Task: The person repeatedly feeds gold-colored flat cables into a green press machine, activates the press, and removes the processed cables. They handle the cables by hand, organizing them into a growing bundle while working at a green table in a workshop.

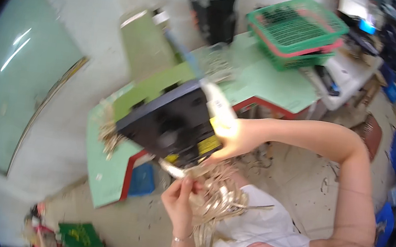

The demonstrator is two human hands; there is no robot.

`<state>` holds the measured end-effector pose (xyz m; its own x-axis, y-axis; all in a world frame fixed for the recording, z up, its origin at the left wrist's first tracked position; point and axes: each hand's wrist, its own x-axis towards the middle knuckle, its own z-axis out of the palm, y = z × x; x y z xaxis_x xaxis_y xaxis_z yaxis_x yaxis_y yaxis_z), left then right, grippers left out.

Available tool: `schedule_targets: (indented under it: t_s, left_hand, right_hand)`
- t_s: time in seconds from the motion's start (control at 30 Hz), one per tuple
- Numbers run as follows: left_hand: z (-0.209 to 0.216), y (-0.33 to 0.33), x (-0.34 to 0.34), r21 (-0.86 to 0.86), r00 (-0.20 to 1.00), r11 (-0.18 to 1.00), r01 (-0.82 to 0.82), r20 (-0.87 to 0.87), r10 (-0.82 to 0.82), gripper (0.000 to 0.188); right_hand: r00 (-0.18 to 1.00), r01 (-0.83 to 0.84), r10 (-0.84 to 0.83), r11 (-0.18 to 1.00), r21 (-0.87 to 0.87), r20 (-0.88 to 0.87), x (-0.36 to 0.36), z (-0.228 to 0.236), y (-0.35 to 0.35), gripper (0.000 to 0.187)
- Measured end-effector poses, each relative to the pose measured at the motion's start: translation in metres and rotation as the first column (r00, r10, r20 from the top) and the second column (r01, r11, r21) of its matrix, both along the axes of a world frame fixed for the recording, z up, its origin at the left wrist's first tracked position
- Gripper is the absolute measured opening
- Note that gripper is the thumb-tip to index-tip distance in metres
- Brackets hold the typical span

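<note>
A green bench machine with a dark head [166,119] stands in front of me. My left hand [180,201] is closed in a pinch just below the head, on a shiny pale-gold strip [172,169]. My right hand [235,141] reaches round the head's right side, brightly lit. Its fingers point down toward the head's lower edge; their tips are blurred and partly hidden, so their grip does not show. A heap of pale-gold strips [221,194] lies over my lap, right beside my left hand.
The machine sits on a pale-green table [273,86] with red edges. More strips [110,134] hang at its left side. Stacked green and pink baskets [295,29] and a black bag [214,18] stand at the back. A blue bin [142,180] is below the table.
</note>
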<state>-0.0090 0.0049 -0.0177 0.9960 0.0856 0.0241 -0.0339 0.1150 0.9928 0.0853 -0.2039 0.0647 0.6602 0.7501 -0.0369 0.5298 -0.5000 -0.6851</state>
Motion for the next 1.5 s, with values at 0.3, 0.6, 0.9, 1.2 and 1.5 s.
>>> schedule_targets:
  t_s: [0.3, 0.6, 0.9, 1.2, 1.5]
  left_hand:
    - [-0.021, 0.036, -0.022, -0.186, 0.934, 0.952, 0.242, -0.222, -0.281, 0.026]
    - [0.001, 0.0, -0.005, 0.174, 0.934, 0.919, 0.353, -0.015, -0.356, 0.019]
    - [0.009, -0.023, 0.007, -0.03, 0.974, 0.974, 0.225, -0.025, -0.226, 0.019]
    - [0.006, -0.027, 0.007, -0.126, 0.986, 0.979, 0.157, -0.029, -0.162, 0.022]
    - [-0.007, -0.019, -0.016, -0.329, 0.991, 0.942, -0.07, -0.129, 0.029, 0.023]
  right_hand:
    - [0.88, -0.181, 0.073, 0.965, 0.19, 0.47, -0.053, -0.07, 0.019, 0.044]
    - [0.989, 0.133, -0.103, 0.924, 0.358, -0.101, -0.067, -0.046, 0.0, 0.018]
    - [0.337, 0.724, -0.006, 0.641, 0.255, -0.942, -0.054, -0.036, -0.025, 0.04]
    - [0.635, 0.569, -0.165, 0.761, 0.312, -0.755, -0.055, -0.027, -0.022, 0.019]
    - [0.728, 0.56, -0.318, 0.787, 0.258, -0.608, -0.05, -0.019, 0.001, 0.016]
